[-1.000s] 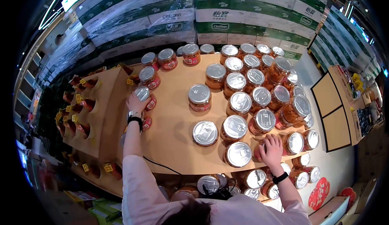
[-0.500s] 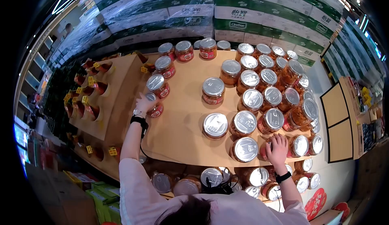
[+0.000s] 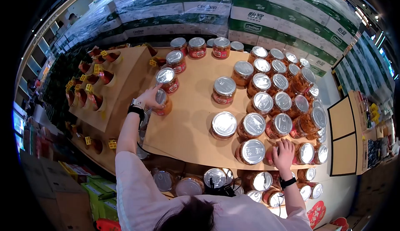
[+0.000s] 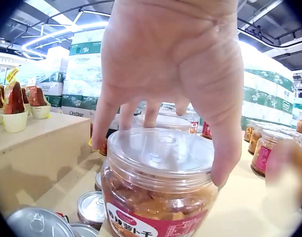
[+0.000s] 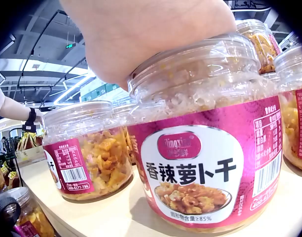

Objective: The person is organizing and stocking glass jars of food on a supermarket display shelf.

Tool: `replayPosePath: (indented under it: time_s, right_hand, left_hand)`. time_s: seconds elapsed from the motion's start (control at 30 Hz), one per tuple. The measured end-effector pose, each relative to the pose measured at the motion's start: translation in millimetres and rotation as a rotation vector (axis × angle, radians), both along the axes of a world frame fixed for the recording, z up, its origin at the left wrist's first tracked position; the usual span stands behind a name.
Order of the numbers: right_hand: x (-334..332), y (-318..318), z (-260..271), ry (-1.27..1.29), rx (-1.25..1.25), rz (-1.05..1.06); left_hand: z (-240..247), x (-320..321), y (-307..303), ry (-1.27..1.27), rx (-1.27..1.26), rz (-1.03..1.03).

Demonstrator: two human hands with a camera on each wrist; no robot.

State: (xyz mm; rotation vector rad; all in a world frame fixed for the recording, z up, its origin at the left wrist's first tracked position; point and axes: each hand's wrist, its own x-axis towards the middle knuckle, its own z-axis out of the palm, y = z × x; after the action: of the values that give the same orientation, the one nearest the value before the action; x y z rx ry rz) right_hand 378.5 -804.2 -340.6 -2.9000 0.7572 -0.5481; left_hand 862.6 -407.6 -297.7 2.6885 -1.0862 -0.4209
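My left hand [image 3: 150, 97] holds the nearest jar [image 3: 163, 105] of the left-hand row by its lid. In the left wrist view the thumb [image 4: 225, 153] lies down one side of the clear-rimmed lid [image 4: 160, 150], and the fingers reach round the other side. This jar has orange-brown pickles and a pink label. Over by the right front edge, my right hand [image 3: 284, 154] grips a jar of dried radish [image 5: 200, 168] from above, its fingers over the lid. In the right wrist view the palm's heel presses at that lid's rim, while the fingers are hidden.
Many silver-lidded jars [image 3: 254, 125] crowd the right half of the wooden table [image 3: 187, 135]. More jars [image 3: 214, 177] stand on a lower shelf in front. A raised wooden display [image 3: 125, 79] with yellow-tagged cups is on the left. Wrapped cartons [image 3: 208, 8] are stacked behind.
The left hand has moved from the third jar of the left row to the nearest one. That jar's label has turned away from the head view. The right hand stays on its jar.
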Motion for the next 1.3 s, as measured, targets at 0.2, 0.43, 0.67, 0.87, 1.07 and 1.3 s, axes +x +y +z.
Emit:
replayPosePath:
  time_s: [0.2,0.43,0.67,0.87,1.07,1.3]
  right_hand:
    - [1,1,4,0.015,0.004,0.002]
    - [0,2,2,0.018,0.012,-0.006]
    - [0,3,4,0.006,0.013,-0.009]
    - [0,1,5,0.023,0.041,-0.012]
    - [1,1,8,0.044,0.051,-0.022]
    - [7,0,18,0.086,0.126,-0.034]
  left_hand:
    - [3,-13,-13,-0.064,0.078,0.218]
    - [-14,-20,-29,-0.169,0.086,0.444]
    - [-11,-26,-35,-0.114,0.148,0.523]
    - [1,16,-66,-0.115,0.066,0.556]
    - [9,97,-123,-0.129,0.006,0.553]
    - [-42,161,-166,-0.157,0.096,0.519]
